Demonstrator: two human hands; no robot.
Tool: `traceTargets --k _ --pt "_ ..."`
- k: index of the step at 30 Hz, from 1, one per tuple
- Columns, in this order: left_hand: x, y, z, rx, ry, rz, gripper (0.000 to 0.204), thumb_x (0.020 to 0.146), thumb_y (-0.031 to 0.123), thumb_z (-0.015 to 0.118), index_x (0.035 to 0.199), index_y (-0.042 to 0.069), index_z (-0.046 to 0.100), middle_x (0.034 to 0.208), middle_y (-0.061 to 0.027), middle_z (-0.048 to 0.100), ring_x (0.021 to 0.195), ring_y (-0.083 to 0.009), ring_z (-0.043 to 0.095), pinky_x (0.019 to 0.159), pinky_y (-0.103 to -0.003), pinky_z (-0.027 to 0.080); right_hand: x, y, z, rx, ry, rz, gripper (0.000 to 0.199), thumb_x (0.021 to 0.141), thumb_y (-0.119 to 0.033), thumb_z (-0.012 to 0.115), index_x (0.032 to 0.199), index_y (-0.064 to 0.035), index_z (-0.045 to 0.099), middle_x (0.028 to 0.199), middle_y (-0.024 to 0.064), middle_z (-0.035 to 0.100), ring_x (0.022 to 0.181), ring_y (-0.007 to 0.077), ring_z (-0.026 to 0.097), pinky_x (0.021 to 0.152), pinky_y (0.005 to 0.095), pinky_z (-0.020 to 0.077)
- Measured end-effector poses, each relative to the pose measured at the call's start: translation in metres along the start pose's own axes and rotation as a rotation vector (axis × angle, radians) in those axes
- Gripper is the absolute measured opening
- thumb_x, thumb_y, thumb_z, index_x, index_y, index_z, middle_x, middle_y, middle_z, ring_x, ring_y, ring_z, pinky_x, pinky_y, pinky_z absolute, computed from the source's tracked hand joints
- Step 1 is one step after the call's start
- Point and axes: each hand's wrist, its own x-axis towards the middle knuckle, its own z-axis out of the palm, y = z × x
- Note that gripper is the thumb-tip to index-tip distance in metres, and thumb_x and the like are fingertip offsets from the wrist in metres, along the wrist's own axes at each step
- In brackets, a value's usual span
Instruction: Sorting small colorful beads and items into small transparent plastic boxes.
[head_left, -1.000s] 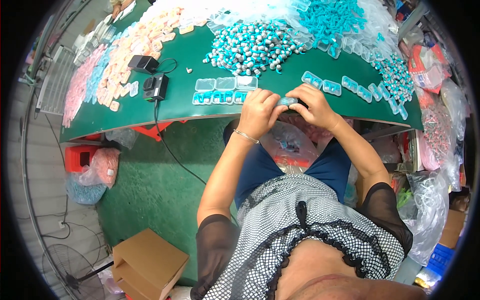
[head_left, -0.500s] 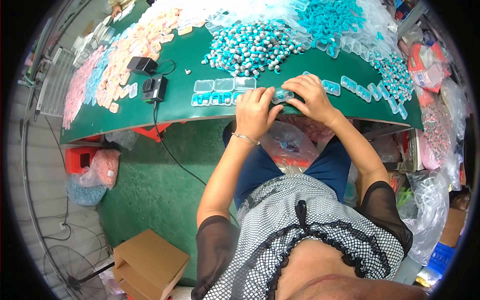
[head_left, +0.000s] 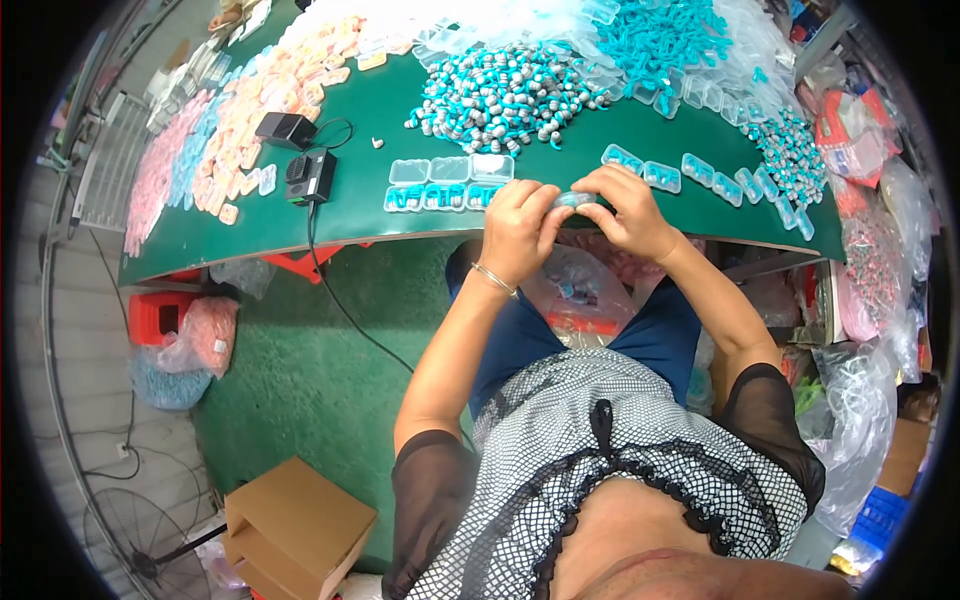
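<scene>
Over the near edge of the table, a small clear plastic case (head_left: 575,199) is held between both hands, seen nearly edge-on. My left hand (head_left: 518,228) pinches its left end, and my right hand (head_left: 630,213) grips the right end with thumb and fingers. Teal shows through the plastic, but the contents cannot be made out. Left of my left hand lie open clear cases (head_left: 445,197) in a row, teal and grey pieces in their bases and lids folded back. Beyond my right hand, several closed filled cases (head_left: 661,177) trail off to the right.
The green table (head_left: 370,200) bears a heap of teal-and-grey pieces (head_left: 500,95), teal parts (head_left: 665,45), and peach cases (head_left: 245,130). A black adapter (head_left: 310,177) sits left, its cable hanging over the edge. A cardboard box (head_left: 300,525) and a red stool (head_left: 160,318) are on the floor.
Both hands have tilted the case from showing its broad face to nearly edge-on. My left hand has shifted slightly right, uncovering more of the third open case.
</scene>
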Motion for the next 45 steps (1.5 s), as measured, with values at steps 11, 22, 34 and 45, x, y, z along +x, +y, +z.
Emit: traceTargets --k 11,22,34,45 --pt "0.002 0.001 0.007 0.266 -0.023 -0.012 0.037 0.075 0.023 0.076 0.106 0.008 0.064 0.102 -0.0081 0.063 0.091 -0.0269 0.059 0.074 -0.038 0.041 -0.002 0.017 0.003 -0.119 -0.006 -0.012 0.031 0.077 -0.008 0.071 0.106 -0.0049 0.063 0.104 0.0106 0.064 0.098 0.0316 0.060 0.087 0.0414 0.0456" --pt "-0.015 -0.015 -0.042 0.455 0.002 -0.138 0.039 0.069 0.021 0.077 0.106 0.012 0.065 0.106 -0.0053 0.059 0.103 -0.0271 0.053 0.084 -0.044 0.038 0.001 0.018 -0.006 -0.385 0.017 0.014 0.031 0.075 -0.020 0.072 0.104 -0.0105 0.063 0.108 0.0057 0.062 0.106 0.0251 0.056 0.095 0.0435 0.0355" --pt "-0.024 -0.023 -0.047 0.562 0.028 -0.234 0.058 0.063 0.027 0.083 0.117 0.015 0.062 0.111 -0.0049 0.058 0.106 -0.0257 0.052 0.091 -0.047 0.034 0.064 0.010 0.078 -0.341 -0.047 0.090 0.027 0.079 -0.022 0.071 0.104 -0.0132 0.065 0.094 0.0034 0.065 0.096 0.0235 0.058 0.091 0.0471 0.0342" --pt "-0.020 -0.026 -0.040 0.476 -0.019 -0.105 0.046 0.072 0.033 0.077 0.111 0.012 0.064 0.107 -0.0026 0.063 0.103 -0.0230 0.055 0.086 -0.043 0.034 0.046 0.001 0.045 -0.101 -0.172 -0.158 0.030 0.075 -0.015 0.074 0.104 -0.0111 0.065 0.101 0.0066 0.062 0.099 0.0251 0.059 0.087 0.0398 0.0400"
